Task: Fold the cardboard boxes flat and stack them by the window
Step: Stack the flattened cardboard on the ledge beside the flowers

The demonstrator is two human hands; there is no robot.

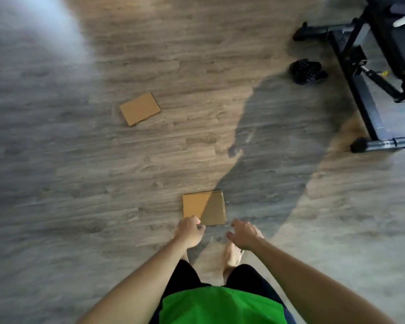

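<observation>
while hands [216, 232] hover, flattened boxes [204, 208] lie.

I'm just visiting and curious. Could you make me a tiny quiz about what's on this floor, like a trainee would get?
1. How many flattened cardboard pieces lie on the floor?
2. True or false: both hands are lifting a cardboard piece.
3. Which stands at the right: A) black exercise frame, B) sofa?

Key:
1. Two: near cardboard, far cardboard.
2. False: left hand and right hand hold nothing.
3. A, exercise frame, beside black slippers.
</observation>
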